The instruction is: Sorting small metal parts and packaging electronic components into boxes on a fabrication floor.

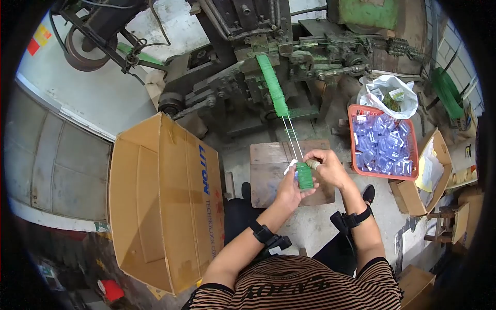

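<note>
Concrete floor (235,160) carries all. Small wooden board/stool (268,165) sits directly under both hands. Big open cardboard box (160,201) well left of left hand. Red tray (382,142) w/ clear plastic bits just right of right hand; smaller cardboard box (423,175) beyond it.

Your left hand (289,188) wraps the lower end of a short green bristly brush (304,175), which stands nearly upright just in front of the wooden board (274,160), while your right hand (326,168) pinches its top. Two thin pale wires (291,135) run from the brush top up over the board to a longer green brush length (273,85) slanting out of the machine beyond the board.
</note>
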Demonstrator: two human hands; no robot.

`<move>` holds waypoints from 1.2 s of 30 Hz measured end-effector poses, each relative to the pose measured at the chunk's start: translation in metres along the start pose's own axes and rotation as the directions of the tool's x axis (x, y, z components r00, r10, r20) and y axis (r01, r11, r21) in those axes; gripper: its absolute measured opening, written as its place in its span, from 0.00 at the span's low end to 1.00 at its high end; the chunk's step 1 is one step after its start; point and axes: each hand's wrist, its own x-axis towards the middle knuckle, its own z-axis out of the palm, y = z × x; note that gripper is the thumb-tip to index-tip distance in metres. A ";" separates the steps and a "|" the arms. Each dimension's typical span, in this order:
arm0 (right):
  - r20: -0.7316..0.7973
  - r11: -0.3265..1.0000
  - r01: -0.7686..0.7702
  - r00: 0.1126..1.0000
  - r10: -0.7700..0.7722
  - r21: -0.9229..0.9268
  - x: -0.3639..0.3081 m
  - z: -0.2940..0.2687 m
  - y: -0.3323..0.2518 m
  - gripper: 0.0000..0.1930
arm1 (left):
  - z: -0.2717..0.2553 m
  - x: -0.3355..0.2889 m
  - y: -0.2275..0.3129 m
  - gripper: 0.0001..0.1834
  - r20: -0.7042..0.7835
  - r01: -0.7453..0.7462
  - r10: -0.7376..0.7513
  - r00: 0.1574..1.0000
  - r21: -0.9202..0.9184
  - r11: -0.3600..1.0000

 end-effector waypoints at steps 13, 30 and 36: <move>-0.504 0.981 0.085 0.848 -0.162 -0.173 -0.073 -0.006 -0.001 0.09 | 0.021 -0.047 -0.013 0.20 0.161 0.237 -0.278 0.947 0.233 0.943; -0.425 0.604 -0.349 0.905 0.020 -0.716 -0.010 0.087 0.128 0.12 | -0.162 -0.195 0.314 0.14 -0.211 -0.402 0.747 0.630 0.734 0.547; -0.293 0.487 -0.202 0.949 -0.117 -0.850 -0.012 0.077 0.143 0.11 | -0.400 -0.168 0.258 0.13 -0.476 -0.192 0.769 0.425 0.783 0.591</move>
